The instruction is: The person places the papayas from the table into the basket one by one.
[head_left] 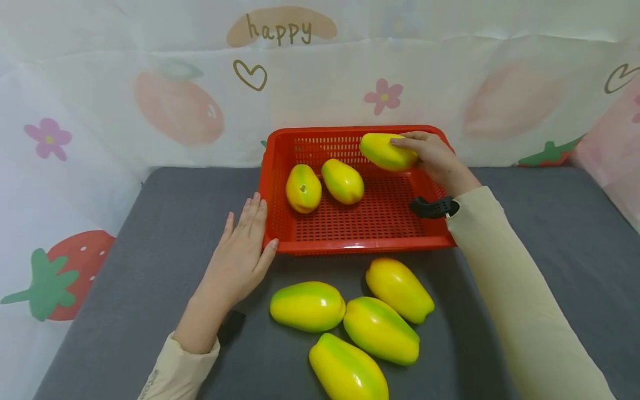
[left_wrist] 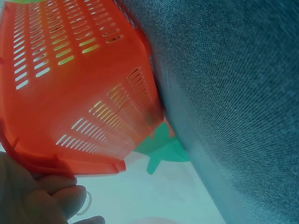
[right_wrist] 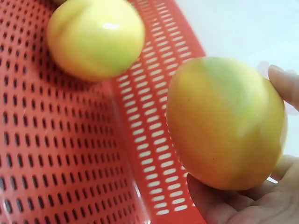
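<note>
My right hand (head_left: 435,158) grips a yellow-green papaya (head_left: 387,151) above the back right part of a red plastic basket (head_left: 365,244). In the right wrist view, thumb and fingers close round that papaya (right_wrist: 226,123) on opposite sides. Two more papayas, one at the left (head_left: 303,189) and one beside it (head_left: 343,181), lie inside the basket. With its fingers extended, my left hand (head_left: 237,253) rests against the basket's left side. The left wrist view has its fingers at the rim of the basket (left_wrist: 74,116).
Several papayas lie on the grey cloth in front of the basket, one at the left (head_left: 307,306), one nearest me (head_left: 348,368). A printed curtain (head_left: 320,100) hangs right behind the basket. A black band (head_left: 432,208) shows at my right wrist.
</note>
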Demonstrator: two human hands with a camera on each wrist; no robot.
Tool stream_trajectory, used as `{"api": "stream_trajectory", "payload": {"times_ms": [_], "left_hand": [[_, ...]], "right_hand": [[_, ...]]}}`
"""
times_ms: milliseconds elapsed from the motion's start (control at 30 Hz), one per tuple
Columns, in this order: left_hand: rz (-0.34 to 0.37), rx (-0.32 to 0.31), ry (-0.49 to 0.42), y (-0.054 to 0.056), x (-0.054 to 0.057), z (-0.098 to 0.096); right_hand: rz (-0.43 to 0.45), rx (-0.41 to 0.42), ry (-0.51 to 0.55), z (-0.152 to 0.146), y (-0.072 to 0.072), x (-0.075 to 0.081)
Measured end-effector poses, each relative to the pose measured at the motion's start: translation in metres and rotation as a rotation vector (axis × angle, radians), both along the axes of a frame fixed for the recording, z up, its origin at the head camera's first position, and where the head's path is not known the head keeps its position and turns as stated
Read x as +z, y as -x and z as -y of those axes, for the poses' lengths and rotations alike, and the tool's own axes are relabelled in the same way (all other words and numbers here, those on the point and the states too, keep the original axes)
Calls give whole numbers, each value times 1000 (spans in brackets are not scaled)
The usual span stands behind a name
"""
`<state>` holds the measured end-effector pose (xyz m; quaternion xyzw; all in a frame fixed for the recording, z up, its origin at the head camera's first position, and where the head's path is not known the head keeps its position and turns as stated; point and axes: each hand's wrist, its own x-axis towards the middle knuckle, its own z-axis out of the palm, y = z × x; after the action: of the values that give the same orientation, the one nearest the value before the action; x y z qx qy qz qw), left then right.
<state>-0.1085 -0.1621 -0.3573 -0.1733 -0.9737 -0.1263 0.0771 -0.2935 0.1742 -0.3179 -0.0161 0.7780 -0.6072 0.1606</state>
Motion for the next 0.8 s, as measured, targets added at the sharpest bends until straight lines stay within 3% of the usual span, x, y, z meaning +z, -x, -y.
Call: {"api": "stream_trajectory", "payload": {"times_ms": [200, 467, 667, 800], "left_hand": [[0, 2, 3, 0, 0, 1], [4, -1, 5, 1, -2, 1], [3, 0, 8, 0, -1, 0], [3, 2, 7, 0, -1, 1]], "right_hand": [[-7, 66, -105, 3, 3, -7], [-24, 88, -240, 1, 2, -12], [-92, 192, -413, 2, 4, -15], [-90, 232, -451, 3, 4, -15]]}}
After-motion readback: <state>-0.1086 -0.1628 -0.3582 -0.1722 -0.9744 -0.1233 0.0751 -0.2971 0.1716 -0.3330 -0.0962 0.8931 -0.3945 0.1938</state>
